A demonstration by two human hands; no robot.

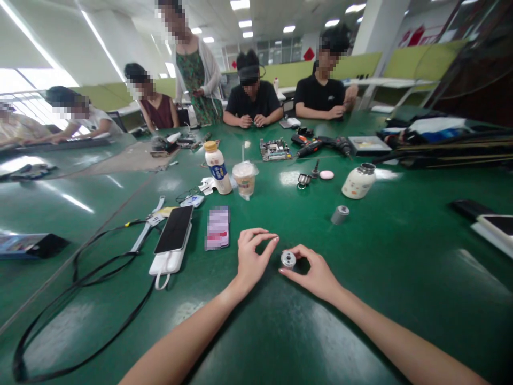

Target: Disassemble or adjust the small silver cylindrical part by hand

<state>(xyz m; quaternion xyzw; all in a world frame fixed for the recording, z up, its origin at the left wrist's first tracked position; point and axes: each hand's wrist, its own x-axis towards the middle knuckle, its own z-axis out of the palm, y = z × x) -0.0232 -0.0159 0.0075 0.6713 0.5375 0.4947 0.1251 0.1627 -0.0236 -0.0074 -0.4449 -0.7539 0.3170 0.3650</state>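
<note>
The right hand (315, 272) is grasping a metal cylinder (288, 260), the thumb curving round its near side and the index finger round its far side. The cylinder's holed end is facing up; whether its base is touching the bench (264, 326) cannot be told. The left hand (252, 259) is hovering just left of the cylinder, apart from it, thumb and index tips meeting or nearly so; cannot tell whether they are pinching anything small. The cylinder is thus sitting between both hands. A second cylinder (340, 215) is standing beyond the right hand. A lit phone (218, 227) is lying left of the left hand; a bottle (217, 168) and cup (246, 182) are standing farther back.
</note>
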